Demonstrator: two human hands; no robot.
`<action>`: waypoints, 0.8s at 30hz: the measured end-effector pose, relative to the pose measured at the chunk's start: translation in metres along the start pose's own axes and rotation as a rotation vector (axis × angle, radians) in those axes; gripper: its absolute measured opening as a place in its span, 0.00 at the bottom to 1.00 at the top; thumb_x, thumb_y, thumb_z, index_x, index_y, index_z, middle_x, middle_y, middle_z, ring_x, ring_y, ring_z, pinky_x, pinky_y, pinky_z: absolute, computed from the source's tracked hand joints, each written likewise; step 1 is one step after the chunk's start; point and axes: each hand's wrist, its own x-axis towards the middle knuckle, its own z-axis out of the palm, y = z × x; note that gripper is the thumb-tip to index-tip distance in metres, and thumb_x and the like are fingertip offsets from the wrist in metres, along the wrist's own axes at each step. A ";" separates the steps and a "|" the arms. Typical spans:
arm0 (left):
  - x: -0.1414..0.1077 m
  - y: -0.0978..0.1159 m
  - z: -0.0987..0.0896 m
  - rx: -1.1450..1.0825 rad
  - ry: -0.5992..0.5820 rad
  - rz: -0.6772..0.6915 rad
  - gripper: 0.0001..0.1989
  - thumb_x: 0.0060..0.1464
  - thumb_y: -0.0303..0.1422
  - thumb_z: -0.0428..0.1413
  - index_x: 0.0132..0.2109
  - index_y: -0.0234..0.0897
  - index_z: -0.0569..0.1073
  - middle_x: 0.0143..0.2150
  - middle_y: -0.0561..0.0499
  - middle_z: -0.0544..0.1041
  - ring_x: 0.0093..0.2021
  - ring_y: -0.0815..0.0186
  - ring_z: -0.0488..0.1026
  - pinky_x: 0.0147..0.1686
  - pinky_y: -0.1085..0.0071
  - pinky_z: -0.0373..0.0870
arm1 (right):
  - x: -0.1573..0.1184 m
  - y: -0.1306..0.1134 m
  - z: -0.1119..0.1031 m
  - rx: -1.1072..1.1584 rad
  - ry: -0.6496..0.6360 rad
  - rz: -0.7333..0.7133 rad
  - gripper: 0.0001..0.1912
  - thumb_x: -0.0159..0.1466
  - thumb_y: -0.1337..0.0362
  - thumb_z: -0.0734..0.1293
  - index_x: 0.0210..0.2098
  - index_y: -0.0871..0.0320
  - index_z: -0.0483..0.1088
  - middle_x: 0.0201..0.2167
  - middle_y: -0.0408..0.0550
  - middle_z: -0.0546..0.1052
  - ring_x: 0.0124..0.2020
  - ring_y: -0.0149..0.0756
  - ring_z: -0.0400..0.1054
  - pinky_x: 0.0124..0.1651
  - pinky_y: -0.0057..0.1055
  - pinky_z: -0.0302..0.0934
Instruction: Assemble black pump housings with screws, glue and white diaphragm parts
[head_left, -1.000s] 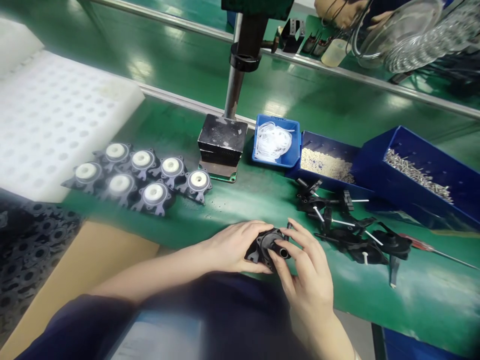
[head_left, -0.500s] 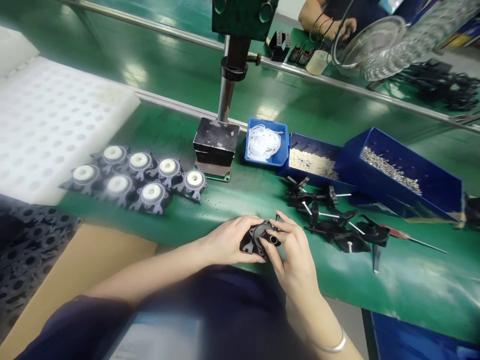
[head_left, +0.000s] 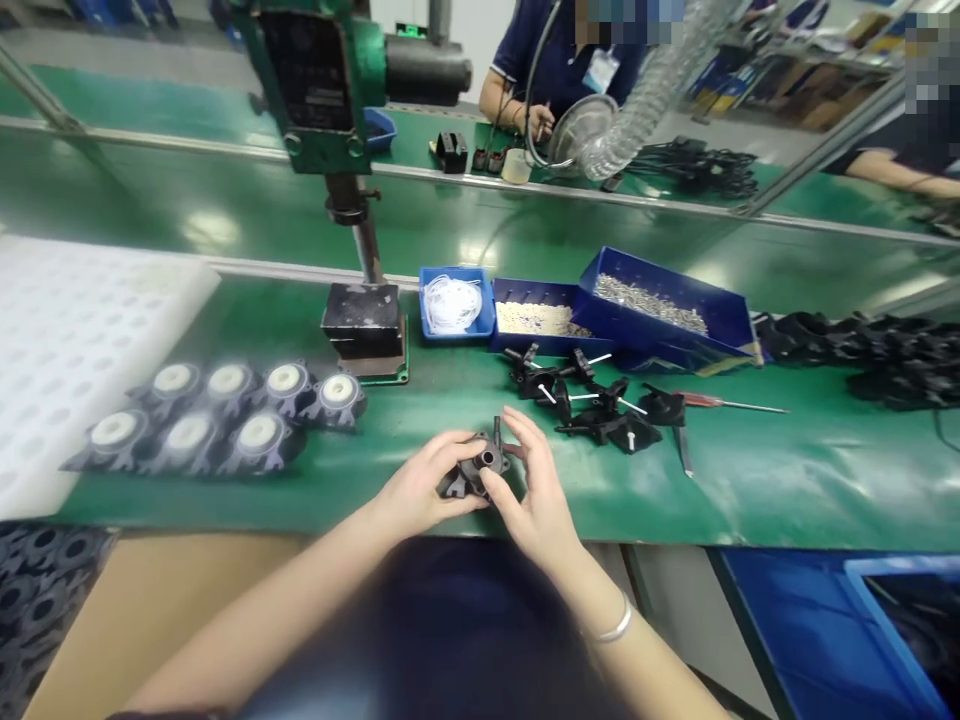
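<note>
Got a black housing (head_left: 472, 470) in both hands, over the bench (head_left: 420, 400), near its front edge. Can't tell about contact with the bench top.

Looks dark all over, roughly round in the body, with a short stub (head_left: 487, 457) aimed up toward the camera. Shows a hollow mouth there, paler at the rim. Carries a thinner tube (head_left: 497, 432) on the far side, standing upright beyond the stub. Has a notched foot (head_left: 454, 487) at lower left, greyer where catching light. Partly covered by fingers; underside hidden, finer detail too small to make out.

Left hand (head_left: 426, 478): grasping the housing from the left, fingers over the top and along the lower edge. Right hand (head_left: 536, 495): also grasping, thumb just below the stub, fingers round the right side, close by the tube. Can't tell about actual touch between those fingers and the tube.

Right of the hands: a heap of black parts (head_left: 604, 408) with white pins (head_left: 547, 395), then a red-handled screwdriver (head_left: 701, 400). Further back: three blue bins (head_left: 645, 340) with white tubing (head_left: 454, 303), pale bits (head_left: 536, 320) and silvery bits (head_left: 652, 303). Left: seven dark plates (head_left: 191, 462) with white discs (head_left: 190, 433), in two rows, beside white foam (head_left: 75, 340).
</note>
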 end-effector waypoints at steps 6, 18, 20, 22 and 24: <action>0.000 -0.003 -0.001 0.108 -0.036 0.016 0.27 0.55 0.33 0.61 0.60 0.42 0.62 0.58 0.40 0.68 0.58 0.56 0.71 0.55 0.60 0.72 | -0.004 0.004 0.012 0.087 -0.072 0.055 0.24 0.74 0.56 0.59 0.66 0.56 0.55 0.67 0.50 0.45 0.69 0.38 0.43 0.72 0.36 0.46; 0.026 0.008 -0.012 0.148 -0.140 0.253 0.27 0.54 0.26 0.57 0.59 0.38 0.56 0.59 0.34 0.63 0.62 0.54 0.63 0.56 0.53 0.69 | -0.013 0.009 0.001 0.312 0.023 0.057 0.24 0.73 0.54 0.60 0.66 0.54 0.57 0.65 0.49 0.49 0.67 0.35 0.46 0.69 0.31 0.51; 0.030 0.008 -0.008 0.155 -0.151 0.269 0.28 0.54 0.26 0.57 0.59 0.39 0.56 0.58 0.35 0.63 0.61 0.54 0.65 0.54 0.54 0.70 | -0.018 0.010 -0.001 0.328 0.056 0.075 0.24 0.73 0.55 0.60 0.65 0.53 0.57 0.65 0.48 0.51 0.67 0.34 0.47 0.68 0.29 0.53; 0.033 0.007 -0.003 0.153 -0.160 0.290 0.29 0.55 0.27 0.57 0.60 0.39 0.55 0.57 0.36 0.62 0.60 0.54 0.65 0.53 0.55 0.71 | -0.021 0.013 -0.002 0.319 0.054 0.089 0.23 0.74 0.55 0.59 0.66 0.53 0.57 0.65 0.48 0.51 0.67 0.34 0.47 0.69 0.29 0.52; 0.034 0.006 0.003 0.143 -0.157 0.311 0.30 0.55 0.27 0.57 0.61 0.40 0.53 0.58 0.36 0.61 0.60 0.54 0.64 0.52 0.55 0.71 | -0.022 0.015 -0.002 0.305 0.042 0.101 0.23 0.74 0.54 0.58 0.66 0.52 0.56 0.65 0.47 0.51 0.67 0.34 0.46 0.70 0.31 0.49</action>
